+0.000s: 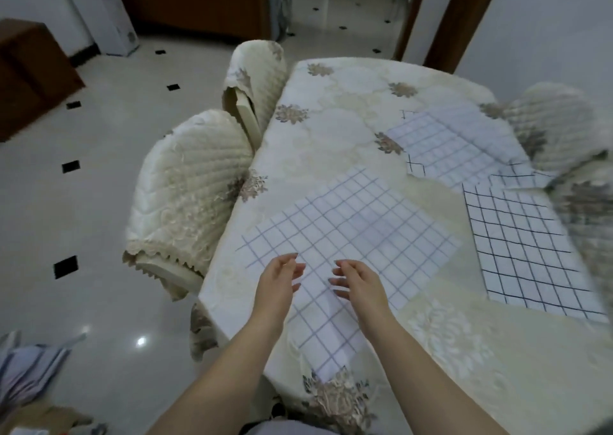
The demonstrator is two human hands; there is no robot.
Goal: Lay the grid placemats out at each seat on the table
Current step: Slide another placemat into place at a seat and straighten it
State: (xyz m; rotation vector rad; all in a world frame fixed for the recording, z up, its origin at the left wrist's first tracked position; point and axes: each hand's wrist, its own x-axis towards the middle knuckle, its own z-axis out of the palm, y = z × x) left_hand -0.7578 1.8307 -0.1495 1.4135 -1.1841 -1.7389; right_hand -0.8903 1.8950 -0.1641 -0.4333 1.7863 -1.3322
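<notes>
A white placemat with a purple grid (348,235) lies skewed on the cream flowered tablecloth (331,129), its near corner reaching the table edge. My left hand (280,280) and my right hand (356,283) hover just above its near part, fingers apart, holding nothing. A second pale grid placemat (454,142) lies at the far right. A third placemat with a dark grid (527,248) lies at the right edge, overlapping a further grid sheet (517,172).
Two chairs with quilted cream covers (185,189) (257,79) stand along the table's left side. Another covered chair (557,126) is at the far right. The tiled floor (99,202) lies to the left, with striped cloth (30,365) at the bottom left.
</notes>
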